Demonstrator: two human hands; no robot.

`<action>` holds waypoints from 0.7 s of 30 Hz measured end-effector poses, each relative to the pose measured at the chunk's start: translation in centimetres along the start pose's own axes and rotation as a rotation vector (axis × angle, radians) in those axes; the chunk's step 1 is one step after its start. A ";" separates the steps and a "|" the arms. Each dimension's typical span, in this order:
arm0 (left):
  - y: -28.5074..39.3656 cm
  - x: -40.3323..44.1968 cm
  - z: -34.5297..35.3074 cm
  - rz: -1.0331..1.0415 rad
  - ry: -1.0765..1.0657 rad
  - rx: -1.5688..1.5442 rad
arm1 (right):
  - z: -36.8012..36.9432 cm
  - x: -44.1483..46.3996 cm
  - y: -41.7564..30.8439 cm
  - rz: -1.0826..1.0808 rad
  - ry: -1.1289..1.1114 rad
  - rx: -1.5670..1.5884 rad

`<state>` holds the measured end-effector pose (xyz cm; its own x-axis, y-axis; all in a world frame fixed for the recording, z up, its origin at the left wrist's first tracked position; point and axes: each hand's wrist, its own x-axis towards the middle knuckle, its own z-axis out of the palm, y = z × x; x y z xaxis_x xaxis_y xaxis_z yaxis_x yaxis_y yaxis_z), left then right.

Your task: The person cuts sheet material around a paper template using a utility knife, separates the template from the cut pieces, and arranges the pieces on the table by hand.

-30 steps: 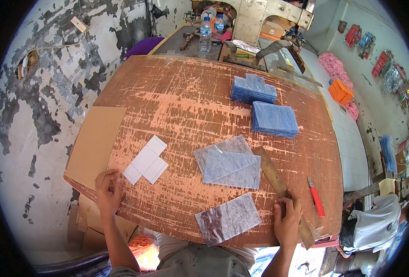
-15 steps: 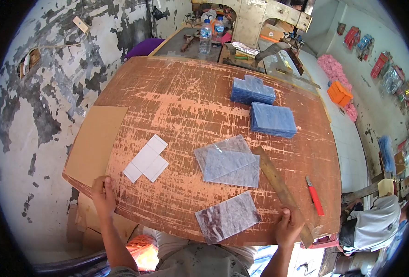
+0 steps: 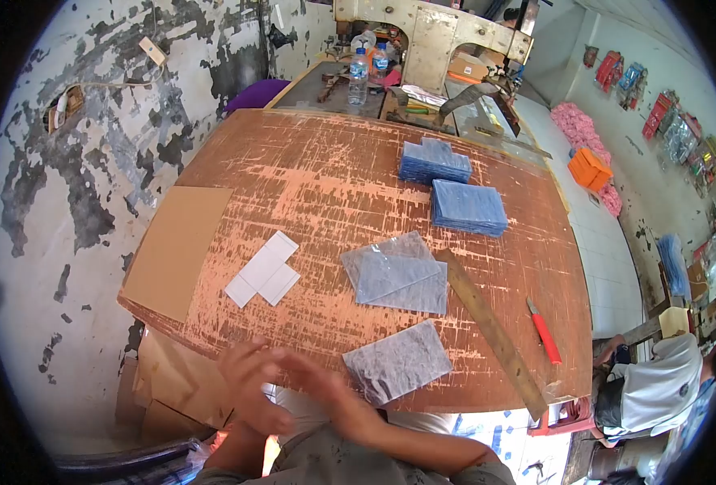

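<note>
Both hands are near the front edge of the table, in front of my body, and somewhat blurred. My left hand [image 3: 249, 388] has its fingers stretched out and holds nothing that I can see. My right hand [image 3: 325, 390] reaches across to the left, fingers extended over the left hand; whether they touch I cannot tell. Right of the hands lies a clear plastic sheet [image 3: 398, 361]. Behind it are overlapping translucent sheets [image 3: 402, 283]. A white paper cutout [image 3: 262, 269] lies beyond my left hand. A long wooden ruler [image 3: 491, 327] lies slanted, untouched, on the right.
Two stacks of bluish plastic pieces, the front stack [image 3: 468, 208] and the back stack [image 3: 435, 162], stand toward the far right. A red-handled knife [image 3: 544, 333] lies near the right edge. Brown cardboard [image 3: 176, 250] covers the left side. A person [image 3: 657, 376] sits at right.
My right hand has let go of the ruler and swung left across my body. My left hand has left the cardboard's corner and moved right, toward the other hand.
</note>
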<state>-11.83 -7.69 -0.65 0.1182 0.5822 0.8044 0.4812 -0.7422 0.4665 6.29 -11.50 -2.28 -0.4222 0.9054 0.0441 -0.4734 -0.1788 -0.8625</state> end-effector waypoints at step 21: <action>-2.1 -11.3 -7.9 -0.474 0.382 0.128 | 10.5 5.7 8.3 -0.766 -0.576 -0.741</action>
<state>-21.01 -15.35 -7.81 -0.4417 0.6608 0.6068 0.5081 -0.3732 0.7763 -8.19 -11.88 -3.85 -0.5976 0.3424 0.7250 -0.2735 0.7630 -0.5857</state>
